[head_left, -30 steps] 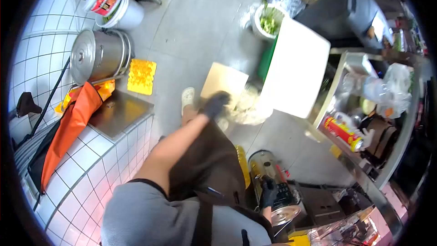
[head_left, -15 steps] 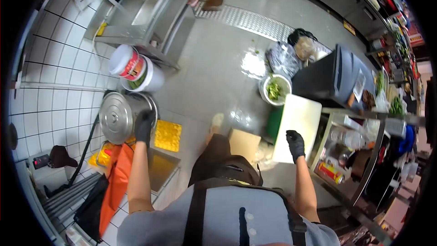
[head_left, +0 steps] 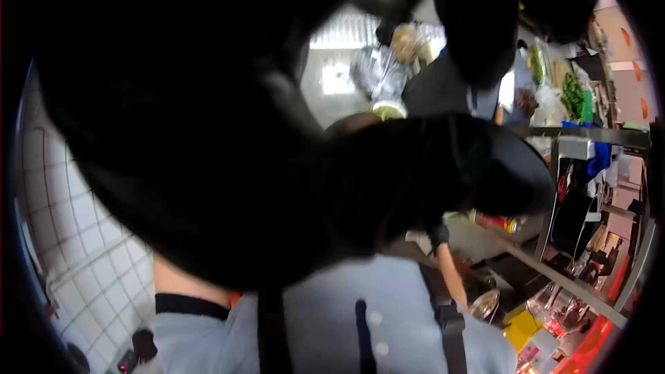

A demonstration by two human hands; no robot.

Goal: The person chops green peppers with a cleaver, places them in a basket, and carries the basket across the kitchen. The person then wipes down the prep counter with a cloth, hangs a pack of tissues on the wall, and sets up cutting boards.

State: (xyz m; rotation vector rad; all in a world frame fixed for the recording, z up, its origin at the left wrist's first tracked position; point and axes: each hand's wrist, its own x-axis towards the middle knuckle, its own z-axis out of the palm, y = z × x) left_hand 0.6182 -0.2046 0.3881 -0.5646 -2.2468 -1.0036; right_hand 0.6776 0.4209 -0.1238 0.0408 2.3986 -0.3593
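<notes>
My left hand, in a black glove, is raised right in front of the camera and covers much of the view. Its thumb reaches across the middle, apart from dark fingers at the top, and nothing shows between them. Its bare forearm rises from the lower left. My right hand, also black-gloved, is small and partly hidden below the left thumb, near the metal shelf frame. Its fingers cannot be made out.
Plastic bags lie on the floor by a pale tub. Leafy greens lie at the upper right. A red can is on the right, with a yellow item lower down. White tiles line the left.
My left hand has risen from beside the metal pot to the camera. My right hand has moved down, away from the white board, which is now hidden. The view has shifted.
</notes>
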